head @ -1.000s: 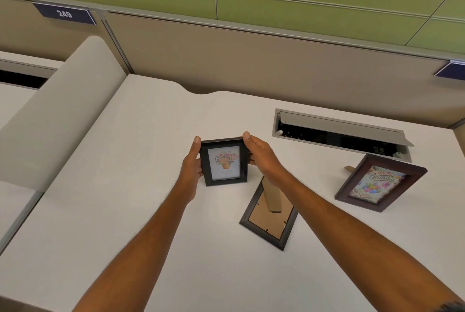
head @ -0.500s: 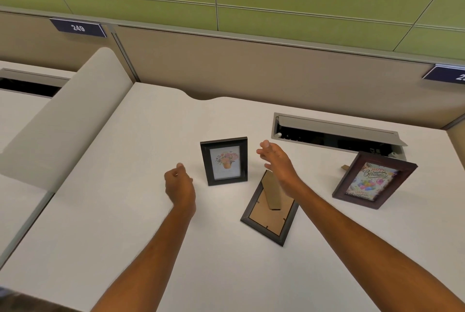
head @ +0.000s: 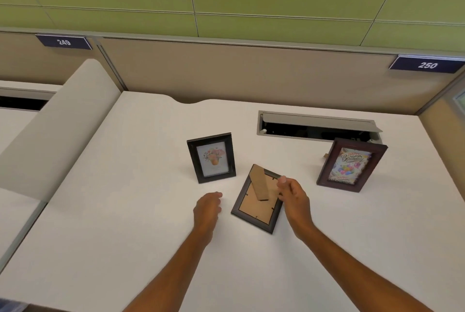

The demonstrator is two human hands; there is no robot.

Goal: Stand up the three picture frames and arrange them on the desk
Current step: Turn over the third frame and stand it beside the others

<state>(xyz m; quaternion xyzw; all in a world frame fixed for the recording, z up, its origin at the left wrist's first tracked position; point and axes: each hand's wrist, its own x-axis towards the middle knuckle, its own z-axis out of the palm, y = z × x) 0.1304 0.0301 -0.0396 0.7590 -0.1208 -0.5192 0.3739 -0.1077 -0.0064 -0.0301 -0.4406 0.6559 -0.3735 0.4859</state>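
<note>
A small black frame with a flower picture (head: 211,157) stands upright on the white desk (head: 125,211). To the right, a dark brown frame with a birthday card (head: 351,165) also stands. Between them a third dark frame (head: 254,207) lies face down, its cardboard back and brown stand flap (head: 261,183) showing. My right hand (head: 293,196) rests at this frame's right edge, fingers curled against it beside the flap. Just left of the flat frame hovers my left hand (head: 207,207), holding nothing, fingers loosely bent, not touching the frame.
An open cable tray (head: 317,126) is set into the desk behind the frames. A beige partition wall (head: 251,77) runs along the back, and a low beige divider (head: 57,125) borders the desk's left side.
Both hands let go of the flower frame, which stays standing. They moved down and right to the face-down frame; my right hand now touches its right edge.
</note>
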